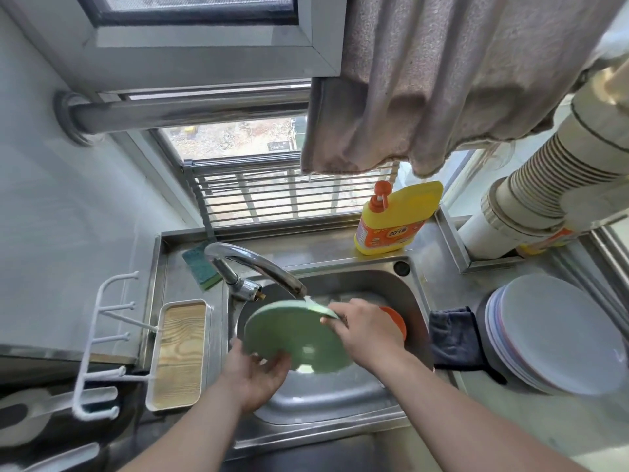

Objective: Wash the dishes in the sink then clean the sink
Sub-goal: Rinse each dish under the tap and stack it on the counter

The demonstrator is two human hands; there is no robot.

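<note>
A green plate (292, 332) is tilted over the steel sink (326, 400), its underside facing me. Water runs from the chrome faucet (258, 264) onto its upper right rim. My left hand (255, 373) grips the plate's lower left edge, fingers curled under it. My right hand (364, 332) holds the plate's right rim near the water stream. An orange dish (396, 320) lies in the sink behind my right hand, mostly hidden.
A stack of white plates (558, 338) sits on the counter at right, beside a dark blue cloth (456, 338). A yellow detergent bottle (398, 219) stands behind the sink. A green sponge (200, 267) lies behind the faucet; a wood-bottomed tray (178, 356) lies at left.
</note>
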